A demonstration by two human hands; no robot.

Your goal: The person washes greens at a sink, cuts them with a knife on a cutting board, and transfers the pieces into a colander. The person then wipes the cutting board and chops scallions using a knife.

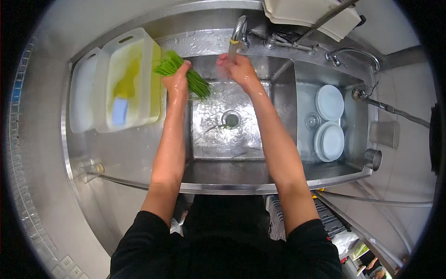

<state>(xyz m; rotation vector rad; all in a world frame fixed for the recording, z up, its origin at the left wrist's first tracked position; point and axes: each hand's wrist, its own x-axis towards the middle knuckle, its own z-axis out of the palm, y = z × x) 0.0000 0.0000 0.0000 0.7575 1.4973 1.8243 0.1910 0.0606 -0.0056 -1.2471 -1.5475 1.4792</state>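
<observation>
My left hand (pixel 178 81) is closed around a bunch of thin green chives (pixel 199 86) at the left edge of the middle sink basin (pixel 223 151). The leaves stick out on both sides of the fist. My right hand (pixel 239 70) is under the water running from the curved faucet (pixel 240 29), its fingers apart and slightly blurred, holding nothing. Both forearms look wet. Below the hands, a few loose green strands lie by the drain (pixel 231 120).
Left of the basin stand nested plastic tubs (pixel 154 83) with yellowish liquid and a light blue sponge (pixel 119 111). The right basin holds water and stacked white plates (pixel 331 142). A glass (pixel 97 169) sits at the front left, a metal cup (pixel 373 159) at the right.
</observation>
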